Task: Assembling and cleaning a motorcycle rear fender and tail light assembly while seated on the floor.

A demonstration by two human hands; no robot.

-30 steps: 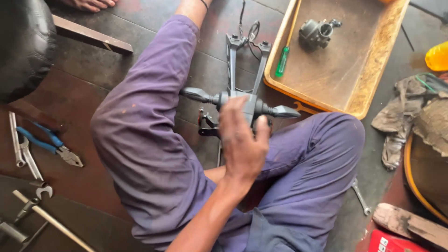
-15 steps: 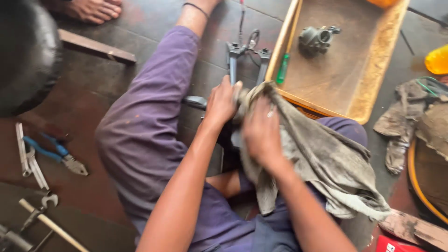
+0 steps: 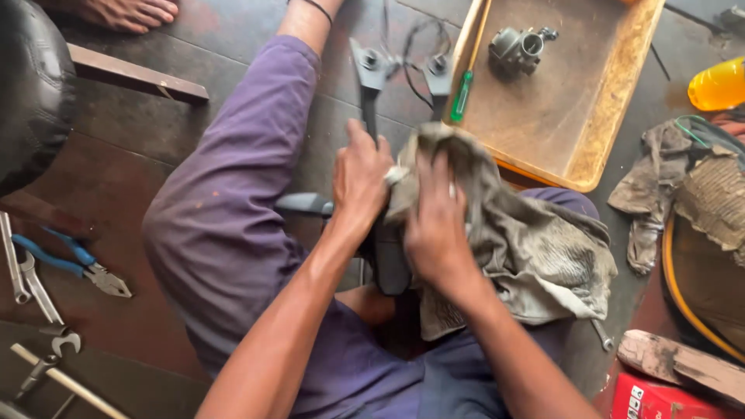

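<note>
Over the lap, mid-scene, the dark metal part (image 3: 372, 233) is gripped by the left hand (image 3: 358, 182) w/ a grey rag (image 3: 528, 248) pressed on by the right hand (image 3: 436, 225); prob the rag gets snagged or the part slips bc the grip's hidden.

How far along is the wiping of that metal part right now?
Done: the carburetor and green screwdriver already lie in the tray. In hand: the left hand steadies the dark metal part while the right hand rubs it with the rag. Left: its exposed arms look unwiped.

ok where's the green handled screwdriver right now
In the head view the green-handled screwdriver lies at the left edge of the yellow tray, upper middle, left of the grey carburettor.
</note>
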